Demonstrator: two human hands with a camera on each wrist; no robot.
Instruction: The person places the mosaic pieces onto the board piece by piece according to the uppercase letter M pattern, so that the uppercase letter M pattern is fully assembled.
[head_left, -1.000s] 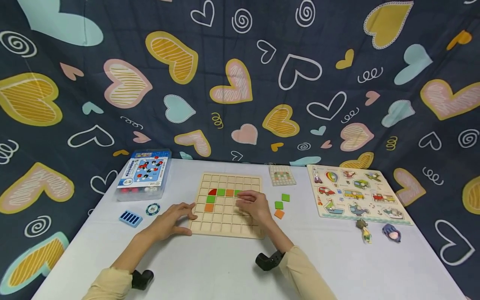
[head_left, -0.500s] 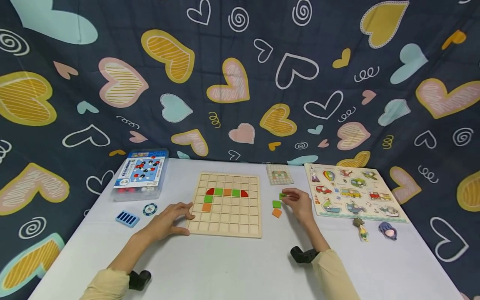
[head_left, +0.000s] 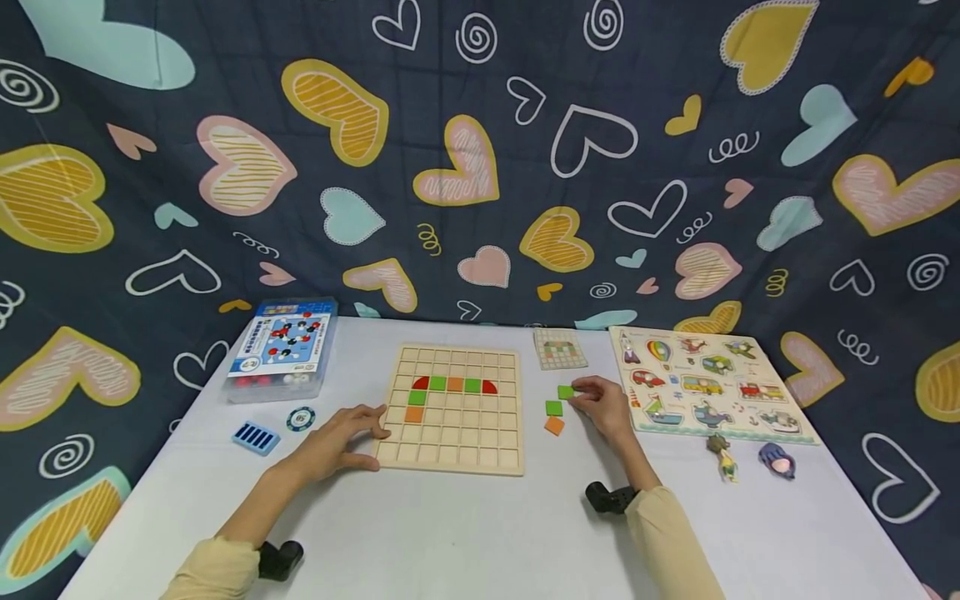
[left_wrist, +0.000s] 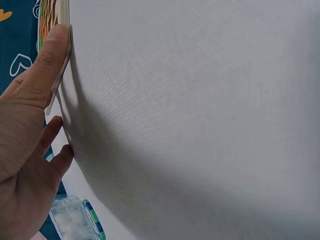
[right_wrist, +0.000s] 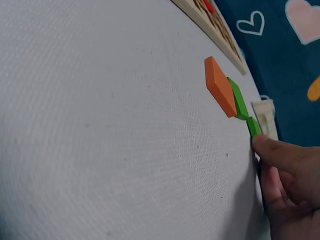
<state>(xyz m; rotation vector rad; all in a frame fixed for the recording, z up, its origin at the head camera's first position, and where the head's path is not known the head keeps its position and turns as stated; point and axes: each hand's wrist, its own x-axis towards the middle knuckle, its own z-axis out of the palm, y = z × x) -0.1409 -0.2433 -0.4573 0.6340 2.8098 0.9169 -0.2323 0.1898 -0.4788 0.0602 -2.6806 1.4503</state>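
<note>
Green tile [head_left: 566, 392] is lying on the white surface [head_left: 465, 525] just right of the wooden grid board [head_left: 452, 409], w/ the right hand [head_left: 603, 407] pinching it in a fingertip grip. Another green tile [head_left: 553, 407] & orange tile [head_left: 554, 426] are sitting nearer the board. Left hand [head_left: 337, 442] is pressing the board's left edge, fingers relaxed, holding nothing.

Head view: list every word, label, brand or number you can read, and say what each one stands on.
Nothing can be read for certain.
Plastic box: its blue label carries print, too small to read.
Round chip: a mark at its centre, possibly a number, too blurred to tell.
Vehicle puzzle board: pictures only, no legible text.
Pattern card: a coloured grid, no text visible.
Wooden grid board: no markings.
</note>
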